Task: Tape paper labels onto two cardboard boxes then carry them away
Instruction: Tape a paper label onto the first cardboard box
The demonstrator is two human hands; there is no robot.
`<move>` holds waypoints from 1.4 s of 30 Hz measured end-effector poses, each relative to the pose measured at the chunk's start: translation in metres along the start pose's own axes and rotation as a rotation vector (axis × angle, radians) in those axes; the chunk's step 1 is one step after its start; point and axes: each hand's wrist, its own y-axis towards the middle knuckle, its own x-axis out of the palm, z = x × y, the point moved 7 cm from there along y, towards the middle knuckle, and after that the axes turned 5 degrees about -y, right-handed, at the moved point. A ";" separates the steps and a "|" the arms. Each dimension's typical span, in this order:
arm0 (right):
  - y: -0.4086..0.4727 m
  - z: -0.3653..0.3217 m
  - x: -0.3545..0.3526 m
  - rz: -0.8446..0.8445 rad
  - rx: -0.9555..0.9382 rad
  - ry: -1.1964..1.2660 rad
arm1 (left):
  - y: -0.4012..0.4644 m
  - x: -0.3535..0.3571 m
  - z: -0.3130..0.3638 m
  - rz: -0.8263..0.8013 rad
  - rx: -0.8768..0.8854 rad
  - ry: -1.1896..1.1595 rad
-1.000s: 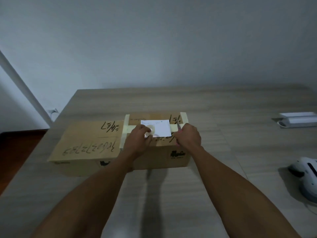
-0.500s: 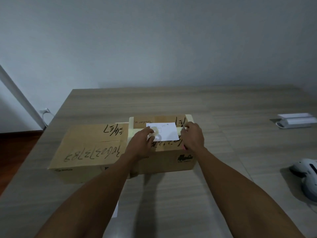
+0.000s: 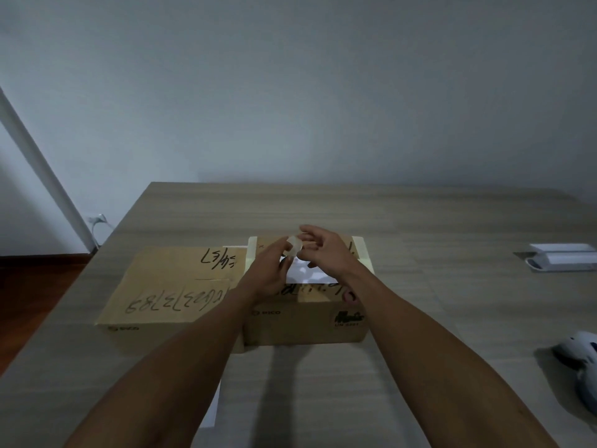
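Fingertips of the left hand (image 3: 269, 270) pinch a small roll of clear tape (image 3: 293, 246) at frame centre, lifted above the box top; the right hand (image 3: 326, 252) meets it from the right, fingers loosely spread, their tips touching or just beside the roll, and whether they grip any tape I cannot tell. Below both hands a white paper label (image 3: 310, 274) lies on the right cardboard box (image 3: 307, 321), partly hidden by the wrists. Touching that box's left side sits the left cardboard box (image 3: 168, 286), marked with black handwriting. Both boxes rest on the wooden table (image 3: 420, 221). At the right edge lie 2 white objects: 1 flat (image 3: 563, 260), 1 rounded (image 3: 581, 360).
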 end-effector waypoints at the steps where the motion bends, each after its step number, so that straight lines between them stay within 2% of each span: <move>1: 0.001 -0.001 -0.001 0.007 -0.011 -0.007 | 0.001 0.000 0.001 -0.001 0.000 -0.002; 8: 0.006 -0.002 -0.007 0.025 -0.070 -0.055 | 0.005 0.005 0.001 -0.014 -0.021 0.006; 16: 0.000 -0.004 -0.020 0.206 -0.120 -0.118 | 0.009 0.006 0.007 0.070 -0.069 -0.044; 20: 0.002 -0.006 -0.018 0.133 -0.131 -0.200 | 0.009 0.008 0.007 0.077 -0.037 -0.011; 24: 0.007 -0.004 -0.019 0.069 -0.115 -0.170 | 0.009 0.006 0.011 0.074 -0.025 -0.022; 32: 0.008 0.002 -0.015 0.095 -0.091 -0.091 | 0.009 0.005 0.009 0.090 -0.025 -0.005; 42: 0.012 0.006 -0.011 0.104 -0.084 -0.108 | 0.007 0.004 0.006 0.152 -0.028 -0.004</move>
